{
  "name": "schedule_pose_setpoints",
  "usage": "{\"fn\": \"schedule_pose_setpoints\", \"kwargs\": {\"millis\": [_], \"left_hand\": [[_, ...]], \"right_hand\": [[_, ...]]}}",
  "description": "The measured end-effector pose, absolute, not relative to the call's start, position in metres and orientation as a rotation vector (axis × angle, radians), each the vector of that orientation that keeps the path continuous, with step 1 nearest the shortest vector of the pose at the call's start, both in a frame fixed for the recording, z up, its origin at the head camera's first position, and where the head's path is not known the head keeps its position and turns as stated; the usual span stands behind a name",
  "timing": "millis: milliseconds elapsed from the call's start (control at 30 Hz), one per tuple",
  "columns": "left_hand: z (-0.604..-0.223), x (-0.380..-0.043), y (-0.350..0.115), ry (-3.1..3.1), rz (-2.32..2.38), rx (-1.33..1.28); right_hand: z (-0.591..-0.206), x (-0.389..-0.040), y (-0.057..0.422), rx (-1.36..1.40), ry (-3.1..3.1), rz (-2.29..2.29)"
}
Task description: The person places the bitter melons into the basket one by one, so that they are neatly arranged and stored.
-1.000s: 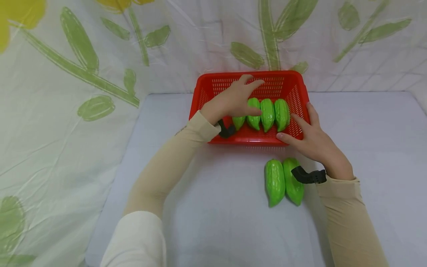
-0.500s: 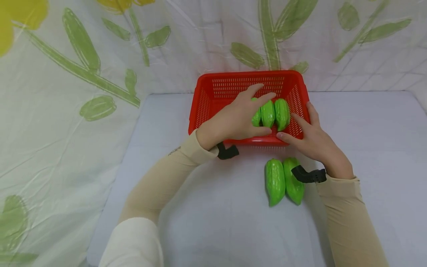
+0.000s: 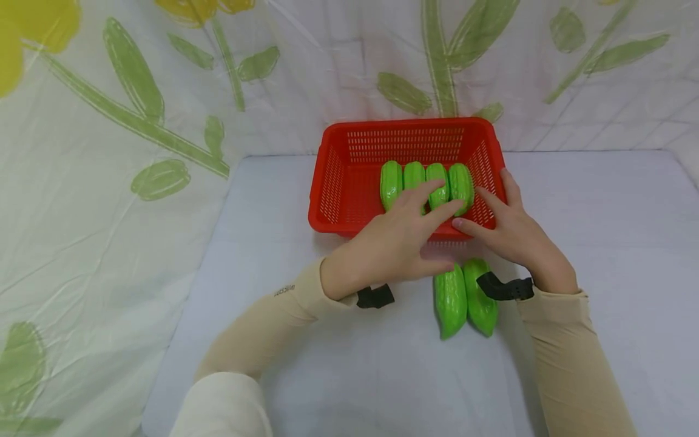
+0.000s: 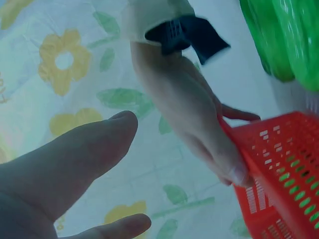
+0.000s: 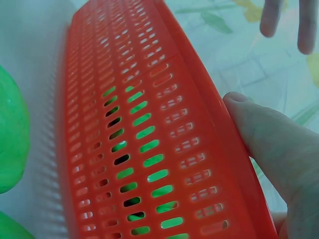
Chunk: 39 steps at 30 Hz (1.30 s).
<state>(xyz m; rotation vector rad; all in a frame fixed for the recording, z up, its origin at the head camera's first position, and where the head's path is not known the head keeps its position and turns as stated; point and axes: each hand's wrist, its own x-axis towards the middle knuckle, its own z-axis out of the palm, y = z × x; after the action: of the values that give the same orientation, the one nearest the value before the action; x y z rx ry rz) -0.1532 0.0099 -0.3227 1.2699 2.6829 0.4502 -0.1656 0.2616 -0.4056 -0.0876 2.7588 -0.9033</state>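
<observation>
In the head view, several glossy green bitter melons (image 3: 391, 182) lie side by side in a red plastic basket (image 3: 329, 182). Two more bitter melons (image 3: 451, 305) lie close together on the table just in front of it. My left hand (image 3: 390, 243), fingers spread and holding nothing, hovers over the basket's front rim. Its thumb overlaps the top of the left table melon, though contact cannot be told. My right hand (image 3: 516, 233) grips the basket's front right corner. In the right wrist view its thumb (image 5: 264, 139) lies along the rim.
A pale cloth covers the table (image 3: 338, 376). Behind and to the left hangs a white sheet (image 3: 306, 73) with painted flowers and leaves. Each wrist wears a black strap mount (image 3: 505, 286).
My left hand has moved out of the basket, toward me and slightly right, uncovering the melons in it. My right hand and the basket have stayed in place.
</observation>
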Motion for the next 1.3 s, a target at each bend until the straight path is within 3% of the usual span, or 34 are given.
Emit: {"fn": "schedule_pose_setpoints", "kwargs": {"millis": [667, 1300], "left_hand": [[-0.365, -0.112, 0.012, 2.568, 0.529, 1.259], [-0.418, -0.095, 0.037, 2.672, 0.254, 1.16]], "right_hand": [[-0.409, -0.168, 0.26, -0.094, 2.786, -0.891], [-0.411, -0.168, 0.26, -0.071, 2.795, -0.869]]}}
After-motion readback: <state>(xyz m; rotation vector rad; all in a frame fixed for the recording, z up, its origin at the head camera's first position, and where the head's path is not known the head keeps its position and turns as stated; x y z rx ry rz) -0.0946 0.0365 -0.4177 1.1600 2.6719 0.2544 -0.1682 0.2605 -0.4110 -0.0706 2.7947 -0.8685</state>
